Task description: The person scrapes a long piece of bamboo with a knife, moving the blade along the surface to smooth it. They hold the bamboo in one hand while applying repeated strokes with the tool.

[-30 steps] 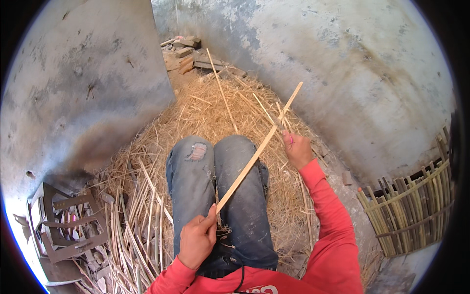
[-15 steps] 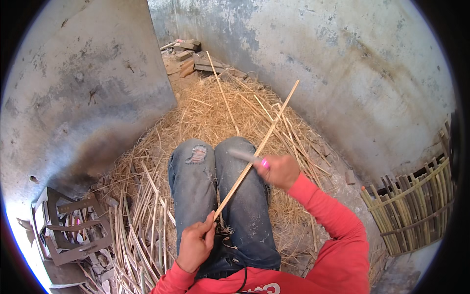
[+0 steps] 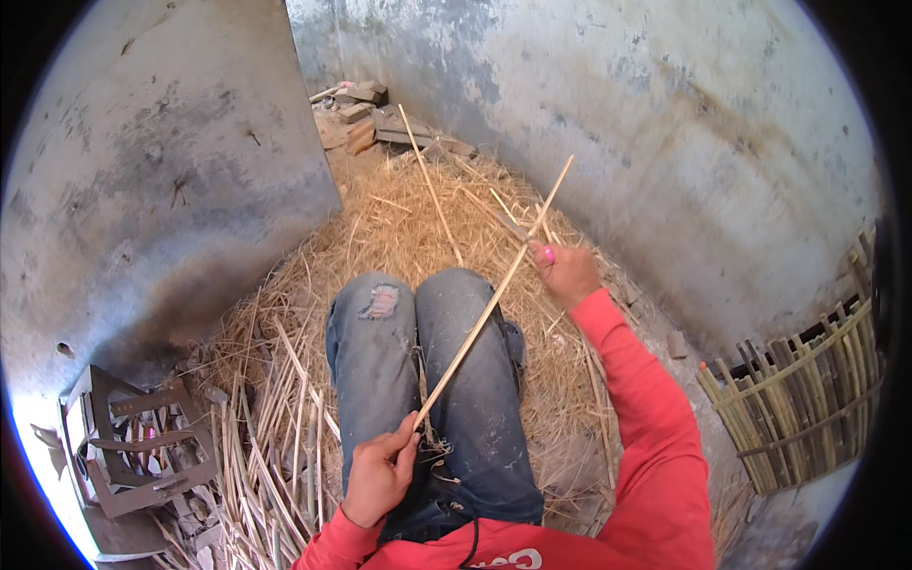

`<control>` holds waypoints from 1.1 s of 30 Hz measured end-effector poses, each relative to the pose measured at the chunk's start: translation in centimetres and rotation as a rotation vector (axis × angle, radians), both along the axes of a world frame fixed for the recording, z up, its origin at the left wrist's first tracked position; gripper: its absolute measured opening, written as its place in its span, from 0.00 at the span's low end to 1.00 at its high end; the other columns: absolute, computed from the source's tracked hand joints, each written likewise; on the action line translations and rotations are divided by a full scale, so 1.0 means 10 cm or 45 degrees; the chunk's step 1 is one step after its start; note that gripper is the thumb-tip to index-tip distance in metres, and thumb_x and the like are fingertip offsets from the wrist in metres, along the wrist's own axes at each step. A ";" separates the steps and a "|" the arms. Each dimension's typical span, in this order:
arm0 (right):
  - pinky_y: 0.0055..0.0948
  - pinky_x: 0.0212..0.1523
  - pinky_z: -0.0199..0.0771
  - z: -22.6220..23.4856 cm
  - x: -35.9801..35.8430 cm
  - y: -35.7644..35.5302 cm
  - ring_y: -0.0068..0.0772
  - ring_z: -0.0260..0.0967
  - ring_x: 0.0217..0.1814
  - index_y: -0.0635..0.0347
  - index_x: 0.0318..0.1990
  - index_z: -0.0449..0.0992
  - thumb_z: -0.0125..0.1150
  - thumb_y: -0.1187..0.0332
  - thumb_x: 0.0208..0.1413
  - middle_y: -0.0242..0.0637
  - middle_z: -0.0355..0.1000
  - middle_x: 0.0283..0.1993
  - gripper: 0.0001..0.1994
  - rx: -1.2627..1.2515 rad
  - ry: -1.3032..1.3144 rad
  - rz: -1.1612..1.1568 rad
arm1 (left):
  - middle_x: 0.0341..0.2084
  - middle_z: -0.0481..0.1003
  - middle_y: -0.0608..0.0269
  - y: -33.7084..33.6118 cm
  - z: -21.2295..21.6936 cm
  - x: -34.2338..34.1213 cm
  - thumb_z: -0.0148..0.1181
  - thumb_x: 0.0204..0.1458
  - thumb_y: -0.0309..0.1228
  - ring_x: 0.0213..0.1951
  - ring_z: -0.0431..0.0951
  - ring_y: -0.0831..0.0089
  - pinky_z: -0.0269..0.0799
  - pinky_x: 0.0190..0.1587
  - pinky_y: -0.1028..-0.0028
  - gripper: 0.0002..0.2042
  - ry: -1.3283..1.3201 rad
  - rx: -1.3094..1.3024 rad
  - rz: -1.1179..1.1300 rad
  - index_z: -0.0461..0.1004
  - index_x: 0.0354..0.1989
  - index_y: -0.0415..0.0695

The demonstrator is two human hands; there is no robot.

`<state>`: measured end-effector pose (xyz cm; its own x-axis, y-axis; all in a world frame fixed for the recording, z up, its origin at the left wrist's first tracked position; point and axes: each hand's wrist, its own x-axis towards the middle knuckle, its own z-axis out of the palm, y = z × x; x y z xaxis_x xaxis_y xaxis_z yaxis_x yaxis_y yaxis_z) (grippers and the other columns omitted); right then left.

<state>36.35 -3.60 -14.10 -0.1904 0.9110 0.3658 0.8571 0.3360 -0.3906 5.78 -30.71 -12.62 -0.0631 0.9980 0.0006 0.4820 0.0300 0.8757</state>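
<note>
A long pale bamboo strip [image 3: 472,336] slants up from my lap, away to the right. My left hand [image 3: 380,475] is closed around its near end, thumb on top, just above my thigh. Farther along, beyond my right knee, my right hand [image 3: 567,274] is closed on a knife, whose handle the fingers hide. The knife's blade [image 3: 511,226] points up and left, crossing the strip and seeming to rest against it. A pink band shows on a finger of the right hand.
Thin shavings [image 3: 380,228] cover the floor ahead. Cut bamboo strips [image 3: 256,465] lie in a heap at my left, near a brown metal frame [image 3: 157,446]. A slatted bamboo panel [image 3: 807,399] leans at the right. Bricks [image 3: 361,104] sit by the far wall.
My right hand with the knife has moved up and away along the strip, from above my right knee to beyond it. The left hand keeps its hold in nearly the same place.
</note>
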 end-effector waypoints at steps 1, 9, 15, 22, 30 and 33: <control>0.43 0.15 0.66 0.01 0.01 0.02 0.41 0.62 0.11 0.55 0.22 0.75 0.44 0.43 0.74 0.36 0.64 0.12 0.31 0.047 -0.057 0.110 | 0.20 0.75 0.57 0.05 0.01 0.01 0.63 0.62 0.25 0.22 0.68 0.83 0.64 0.26 0.74 0.15 -0.026 -0.041 -0.007 0.80 0.56 0.36; 0.40 0.15 0.68 0.04 0.16 0.11 0.37 0.67 0.12 0.48 0.21 0.73 0.52 0.38 0.67 0.36 0.69 0.15 0.29 0.467 -0.252 0.016 | 0.24 0.74 0.74 0.02 -0.10 -0.06 0.62 0.65 0.27 0.27 0.67 0.87 0.65 0.30 0.80 0.15 -0.296 -0.150 0.020 0.79 0.58 0.34; 0.41 0.14 0.66 0.06 -0.39 -0.51 0.40 0.65 0.12 0.51 0.20 0.71 0.46 0.41 0.71 0.37 0.66 0.14 0.30 0.334 -0.209 0.514 | 0.23 0.71 0.76 -0.04 -0.16 -0.15 0.62 0.65 0.28 0.26 0.66 0.88 0.63 0.29 0.81 0.16 -0.331 -0.202 0.055 0.79 0.58 0.33; 0.37 0.15 0.67 -0.04 -0.35 -0.63 0.35 0.68 0.15 0.49 0.28 0.76 0.48 0.44 0.72 0.33 0.68 0.17 0.25 0.259 -0.309 0.657 | 0.23 0.77 0.68 0.00 -0.10 -0.18 0.60 0.66 0.29 0.28 0.72 0.85 0.70 0.33 0.78 0.15 -0.443 -0.337 0.030 0.79 0.57 0.34; 0.43 0.21 0.75 0.01 -0.05 -0.21 0.45 0.76 0.23 0.50 0.43 0.79 0.52 0.54 0.68 0.40 0.73 0.22 0.13 0.273 -0.460 0.439 | 0.20 0.70 0.75 0.07 0.00 -0.20 0.58 0.68 0.31 0.25 0.67 0.86 0.63 0.28 0.80 0.15 -0.448 -0.380 -0.073 0.80 0.57 0.37; 0.46 0.26 0.78 0.12 -0.35 -0.36 0.45 0.76 0.23 0.50 0.42 0.81 0.54 0.51 0.68 0.40 0.79 0.29 0.16 0.010 -0.790 0.450 | 0.20 0.71 0.75 0.00 -0.05 -0.27 0.59 0.68 0.31 0.25 0.67 0.87 0.63 0.28 0.80 0.15 -0.495 -0.399 -0.004 0.80 0.58 0.38</control>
<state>32.87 -7.19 -12.90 -0.6491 0.7540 0.1009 0.7597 0.6356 0.1371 3.11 -30.72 -13.16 0.0042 0.9466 -0.3225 0.1219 0.3196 0.9397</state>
